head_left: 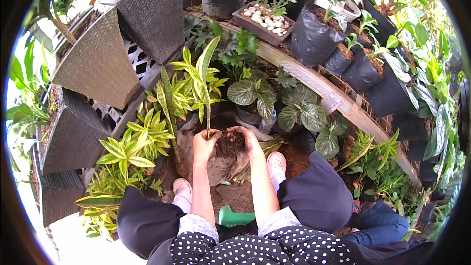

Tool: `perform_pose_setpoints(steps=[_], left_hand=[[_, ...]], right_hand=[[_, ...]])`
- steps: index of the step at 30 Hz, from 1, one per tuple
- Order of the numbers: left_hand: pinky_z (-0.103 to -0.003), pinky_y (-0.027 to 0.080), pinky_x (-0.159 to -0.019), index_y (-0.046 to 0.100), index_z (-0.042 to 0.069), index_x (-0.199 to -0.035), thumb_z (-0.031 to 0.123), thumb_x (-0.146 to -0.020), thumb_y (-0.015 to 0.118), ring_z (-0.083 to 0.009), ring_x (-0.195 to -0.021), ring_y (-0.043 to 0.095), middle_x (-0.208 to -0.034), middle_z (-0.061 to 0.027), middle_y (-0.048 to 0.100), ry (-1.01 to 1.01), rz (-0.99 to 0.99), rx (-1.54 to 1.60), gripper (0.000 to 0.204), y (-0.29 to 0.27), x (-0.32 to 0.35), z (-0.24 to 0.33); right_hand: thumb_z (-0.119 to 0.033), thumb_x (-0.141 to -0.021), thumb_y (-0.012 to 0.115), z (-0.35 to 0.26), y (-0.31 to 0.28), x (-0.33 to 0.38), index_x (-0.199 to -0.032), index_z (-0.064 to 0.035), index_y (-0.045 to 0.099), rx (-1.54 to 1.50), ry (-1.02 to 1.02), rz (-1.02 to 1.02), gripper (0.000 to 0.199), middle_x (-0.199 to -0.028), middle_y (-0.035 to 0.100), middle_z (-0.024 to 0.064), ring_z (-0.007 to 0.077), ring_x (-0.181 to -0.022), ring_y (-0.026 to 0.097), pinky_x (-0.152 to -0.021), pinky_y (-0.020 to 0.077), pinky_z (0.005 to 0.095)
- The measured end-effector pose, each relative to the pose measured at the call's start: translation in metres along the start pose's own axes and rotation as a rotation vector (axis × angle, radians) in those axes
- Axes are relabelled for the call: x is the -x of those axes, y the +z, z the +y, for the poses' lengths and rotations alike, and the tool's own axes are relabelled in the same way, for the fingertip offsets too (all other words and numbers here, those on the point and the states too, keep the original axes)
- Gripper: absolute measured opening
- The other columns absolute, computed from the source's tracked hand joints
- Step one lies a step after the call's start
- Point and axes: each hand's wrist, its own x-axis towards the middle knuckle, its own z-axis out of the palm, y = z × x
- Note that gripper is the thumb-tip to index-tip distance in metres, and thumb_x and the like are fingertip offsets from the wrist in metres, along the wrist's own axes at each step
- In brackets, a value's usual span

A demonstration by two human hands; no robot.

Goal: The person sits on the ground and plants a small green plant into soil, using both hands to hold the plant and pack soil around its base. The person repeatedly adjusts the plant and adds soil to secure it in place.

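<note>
Black fabric with round white dots [230, 251] is filling the bottom of the frame, nearest to the camera. Around the centre, the person's left hand [203, 142] is pinching narrowly the base of a tall, strap-shaped green leaf with yellowish edges [205, 76], which is standing almost upright and pointing toward the upper centre. Just beside it, the right hand [247, 137] is touching dark brown, crumbly soil [229, 148] with curled fingers; whether it is gripping some, I cannot tell. If the pinch is loosening, the long leaf may be tipping over by its own weight; if it is pressing too hard, the base may be bruising. Careless pushing may also be scattering soil over the crumpled grey sheet [188, 142] underneath. At the upper left, a grey-brown, wedge-shaped planter [98, 66] is showing a rough, pitted surface. At the upper right, a black plastic bag [314, 44] is looking wrinkled and slightly shiny, while a brown rectangular tray [257, 33] is holding smooth white pebbles [267, 22].
</note>
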Motion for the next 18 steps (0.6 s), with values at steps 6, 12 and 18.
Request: perform_pose_setpoints(steps=[6, 12, 18], left_hand=[[-0.024, 0.041, -0.051, 0.068, 0.002, -0.082, 0.012, -0.076, 0.069, -0.0065, -0.052, 0.052, -0.063, -0.0004, 0.061, 0.142, -0.019, -0.147, 0.012, -0.001, 0.019, 0.037], [-0.026, 0.043, -0.054, 0.067, 0.003, -0.080, 0.014, -0.073, 0.072, -0.0090, -0.053, 0.053, -0.061, -0.0039, 0.062, 0.233, -0.047, -0.317, 0.014, -0.019, 0.028, 0.062], [-0.026, 0.043, -0.051, 0.067, 0.003, -0.082, 0.016, -0.074, 0.074, -0.0085, -0.051, 0.054, -0.062, -0.0028, 0.062, 0.325, -0.183, -0.232, 0.017, -0.002, 0.053, 0.107]], right_hand=[[-0.014, -0.084, 0.062, -0.022, 0.007, 0.023, -0.097, 0.0027, 0.064, 0.350, -0.035, -0.013, 0.022, -0.085, 0.064, 0.0057, 0.0128, -0.076, 0.058, -0.072, 0.0452, 0.0245], [-0.015, -0.087, 0.052, -0.058, 0.006, 0.056, -0.108, 0.0037, 0.059, 0.161, -0.029, -0.061, 0.029, -0.096, 0.066, 0.0123, 0.0156, -0.079, 0.063, -0.071, 0.0487, 0.0266], [-0.012, -0.078, 0.050, -0.038, -0.037, 0.069, -0.087, 0.0027, 0.061, -0.494, 0.024, 0.246, 0.021, -0.084, 0.068, 0.0133, 0.0230, -0.069, 0.066, -0.065, 0.0538, 0.0266]])
